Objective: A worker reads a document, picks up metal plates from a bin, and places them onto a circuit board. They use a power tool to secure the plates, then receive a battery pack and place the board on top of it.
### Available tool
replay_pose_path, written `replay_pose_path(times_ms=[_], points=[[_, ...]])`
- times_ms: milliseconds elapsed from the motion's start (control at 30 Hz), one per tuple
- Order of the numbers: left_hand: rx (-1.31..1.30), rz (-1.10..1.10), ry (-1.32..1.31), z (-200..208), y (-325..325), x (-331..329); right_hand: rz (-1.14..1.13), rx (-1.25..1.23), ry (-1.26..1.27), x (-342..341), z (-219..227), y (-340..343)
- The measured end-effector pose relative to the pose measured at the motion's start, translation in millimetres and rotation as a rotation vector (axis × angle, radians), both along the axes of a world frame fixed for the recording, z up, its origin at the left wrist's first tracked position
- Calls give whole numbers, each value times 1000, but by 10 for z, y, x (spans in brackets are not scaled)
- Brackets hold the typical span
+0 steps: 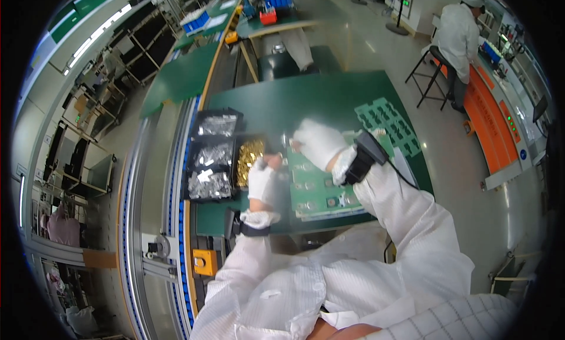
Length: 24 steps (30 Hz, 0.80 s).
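I see a dark green work table [306, 99] filling the middle of the view, edged on the left by a conveyor rail with blue rollers [179, 222]; on the table's left part stand black plastic trays of small silvery metal parts [212, 157], and just beside them a black tray of small brass-coloured parts [248, 159]; in front of me lies a green rectangular fixture board with round silvery inserts [321, 190], and a second green moulded tray with empty pockets [388, 125] sits beyond it to the right; my right hand [318, 143], white-gloved with a black wrist device, rests curled on the board's far edge, what it grips I cannot tell; my left hand [263, 178], gloved too, is pinched shut at the brass tray's near corner, fingertips touching there, contents too small to tell; a person in white on a stool [458, 40] works well apart, upper right.
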<state>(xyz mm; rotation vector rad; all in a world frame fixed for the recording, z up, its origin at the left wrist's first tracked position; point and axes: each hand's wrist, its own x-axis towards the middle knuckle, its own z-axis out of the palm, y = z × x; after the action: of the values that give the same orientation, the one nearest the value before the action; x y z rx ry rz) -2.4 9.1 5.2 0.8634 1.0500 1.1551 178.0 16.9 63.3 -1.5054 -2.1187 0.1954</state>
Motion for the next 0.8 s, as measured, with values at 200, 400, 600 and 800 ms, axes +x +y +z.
replay_pose_path(times_ms=[200, 400, 600, 800], points=[[286, 19, 329, 217, -115, 74, 271, 13, 434, 6, -85, 107], [223, 87, 187, 187, -325, 22, 462, -288, 358, -96, 33, 2], [264, 109, 166, 197, -426, 21, 480, -267, 292, -146, 11, 10], [118, 69, -94, 156, -437, -23, 432, -250, 247, -117, 10, 2]])
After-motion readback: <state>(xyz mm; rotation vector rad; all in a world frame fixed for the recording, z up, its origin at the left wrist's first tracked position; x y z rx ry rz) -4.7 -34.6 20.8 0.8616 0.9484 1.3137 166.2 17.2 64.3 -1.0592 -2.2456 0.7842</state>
